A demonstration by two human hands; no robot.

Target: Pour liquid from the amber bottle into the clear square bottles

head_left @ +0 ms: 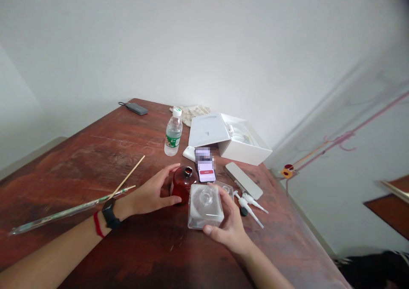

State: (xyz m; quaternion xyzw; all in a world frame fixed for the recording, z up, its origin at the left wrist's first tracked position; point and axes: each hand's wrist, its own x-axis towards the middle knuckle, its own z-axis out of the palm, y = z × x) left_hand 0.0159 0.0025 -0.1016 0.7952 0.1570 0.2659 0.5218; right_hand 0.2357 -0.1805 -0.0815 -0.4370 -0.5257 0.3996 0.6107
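Note:
My left hand (153, 195) is curled around the left side of a round, dark amber bottle (182, 186) with an open neck; the bottle seems to stand on the table. In my right hand (232, 226) is a clear, square plastic container (205, 208) with a round ring shape on its top face. It is held just in front of the amber bottle, covering part of it. Beyond my right fingers lie two white pump heads (249, 206) with long nozzles, and a small black cap (243, 211). Another clear plastic piece (227, 188) is partly hidden behind my right hand.
Behind my hands are a lit phone (206, 165), a water bottle (173, 138), an open white box (244, 150) and a grey-white case (244, 179). Wooden chopsticks (128, 176) and a wrapped pair (64, 214) lie left. A dark power bank (137, 108) sits at the far edge.

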